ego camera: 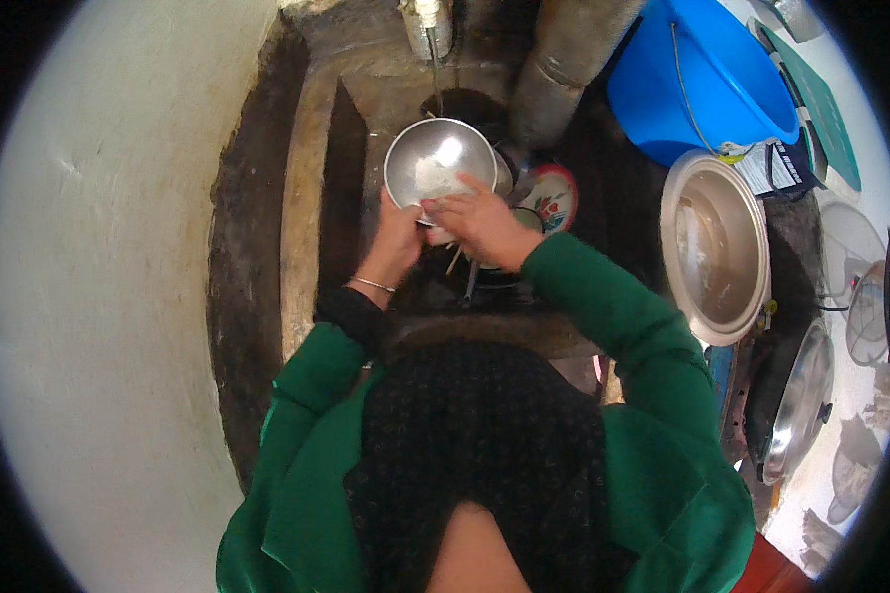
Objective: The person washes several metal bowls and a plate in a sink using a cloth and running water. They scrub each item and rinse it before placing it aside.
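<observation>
A shiny metal bowl (414, 164) is tilted with its hollow facing up, over a dark, worn concrete sink (378, 96). My left hand (400, 236) grips its near left rim. My right hand (486, 222) lies over the near right rim, fingers against the inside; blur hides whether it holds anything. Behind the bowl, a thin stream of water (436, 74) falls from a tap (427, 15). Lower in the sink, partly covered by my right hand, are an enamel plate (560, 189) with a red flower pattern, light sticks (454, 261) like chopsticks and a dark handle (471, 285).
A thick grey pipe (556, 81) rises behind the sink on the right. Beyond it stand a blue bucket (690, 81) and a tan basin (716, 252). A metal pot lid (801, 408) leans at the far right. A pale wall (119, 296) closes off the left.
</observation>
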`<state>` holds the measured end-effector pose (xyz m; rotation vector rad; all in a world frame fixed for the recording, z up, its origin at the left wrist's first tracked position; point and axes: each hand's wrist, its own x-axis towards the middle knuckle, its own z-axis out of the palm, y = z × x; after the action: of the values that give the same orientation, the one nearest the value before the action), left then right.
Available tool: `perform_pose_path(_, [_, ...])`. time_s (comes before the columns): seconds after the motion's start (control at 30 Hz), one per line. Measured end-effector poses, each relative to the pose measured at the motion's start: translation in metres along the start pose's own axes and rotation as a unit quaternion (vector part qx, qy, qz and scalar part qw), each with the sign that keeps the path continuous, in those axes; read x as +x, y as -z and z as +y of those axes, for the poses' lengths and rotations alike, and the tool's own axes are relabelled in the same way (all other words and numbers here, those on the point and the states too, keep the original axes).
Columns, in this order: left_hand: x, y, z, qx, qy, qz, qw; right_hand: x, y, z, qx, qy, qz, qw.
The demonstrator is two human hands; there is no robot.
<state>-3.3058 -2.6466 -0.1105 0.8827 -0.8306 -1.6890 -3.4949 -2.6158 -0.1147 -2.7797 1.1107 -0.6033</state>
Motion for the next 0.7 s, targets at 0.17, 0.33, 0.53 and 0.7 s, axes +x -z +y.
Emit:
perform_pose_path(0.17, [0.003, 0.019, -0.002, 0.065, 0.024, -0.044, 0.997, 0.007, 0.024, -0.007, -0.035, -0.002, -0.042, 0.999])
perform_pose_path(0.33, [-0.006, 0.016, 0.007, 0.027, 0.052, 0.004, 0.998, 0.007, 0.015, -0.014, 0.023, -0.022, -0.013, 0.999])
perform_pose_path(0.53, [0.002, 0.004, 0.014, 0.123, 0.127, -0.037, 0.984, -0.01, -0.002, 0.003, -0.019, 0.008, 0.02, 1.0])
perform_pose_path(0.7, [0.01, 0.011, 0.007, 0.013, 0.122, -0.025, 0.992, -0.003, 0.008, -0.001, 0.004, 0.005, 0.017, 1.0])
